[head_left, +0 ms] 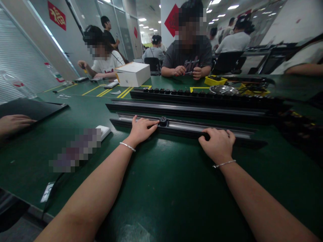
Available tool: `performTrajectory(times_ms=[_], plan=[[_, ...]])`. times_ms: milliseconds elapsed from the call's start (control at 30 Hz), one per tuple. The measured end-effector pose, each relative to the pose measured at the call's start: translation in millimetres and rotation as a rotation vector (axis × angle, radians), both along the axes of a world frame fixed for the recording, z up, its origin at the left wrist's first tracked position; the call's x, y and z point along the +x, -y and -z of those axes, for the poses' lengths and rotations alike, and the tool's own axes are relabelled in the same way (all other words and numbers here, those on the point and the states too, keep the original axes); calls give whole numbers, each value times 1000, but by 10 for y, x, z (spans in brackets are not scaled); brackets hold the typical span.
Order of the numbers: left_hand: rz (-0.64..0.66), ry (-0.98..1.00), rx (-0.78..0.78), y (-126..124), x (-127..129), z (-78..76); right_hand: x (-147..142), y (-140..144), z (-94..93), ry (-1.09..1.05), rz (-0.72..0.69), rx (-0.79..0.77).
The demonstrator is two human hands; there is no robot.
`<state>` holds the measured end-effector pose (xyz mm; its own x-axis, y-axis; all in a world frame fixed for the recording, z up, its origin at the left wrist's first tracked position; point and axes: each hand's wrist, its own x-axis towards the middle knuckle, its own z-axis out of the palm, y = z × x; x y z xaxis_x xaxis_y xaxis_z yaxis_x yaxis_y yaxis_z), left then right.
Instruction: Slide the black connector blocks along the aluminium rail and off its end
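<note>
A long black channel rail (pixel 185 126) with a shiny inner face lies crosswise before me. A small round black part (pixel 163 121) sits in its channel, left of the middle. My left hand (pixel 142 128) rests on the rail with its fingers stretched out, the index fingertip at that part's left side. Farther right, my right hand (pixel 218 144) is closed over the rail's near edge, with a black rounded piece (pixel 205 136) between thumb and fingers. Its exact kind is mostly hidden by the hand.
Behind lie a second black rail (pixel 176 108) and a third rail (pixel 181 95) carrying a row of small black parts. A white box (pixel 133 75), yellow tray (pixel 215 80) and metal dish (pixel 223 90) stand farther back. Co-workers sit opposite; another person's hand (pixel 16 123) is at left.
</note>
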<state>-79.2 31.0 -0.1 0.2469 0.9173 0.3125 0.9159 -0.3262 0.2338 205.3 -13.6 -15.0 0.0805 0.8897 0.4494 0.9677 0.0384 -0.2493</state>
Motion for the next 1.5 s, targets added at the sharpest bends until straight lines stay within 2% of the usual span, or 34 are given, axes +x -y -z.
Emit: performTrajectory(times_ms=[333, 567, 800, 1500], plan=[[0, -24, 1, 10, 13, -17, 8, -5, 0, 17, 9, -4], [118, -55, 35, 11, 87, -8, -2, 2, 0, 12, 14, 3], [106, -79, 47, 16, 123, 35, 16, -4, 10, 32, 8, 5], [123, -33, -8, 14, 123, -3, 6, -2, 12, 30, 10, 23]])
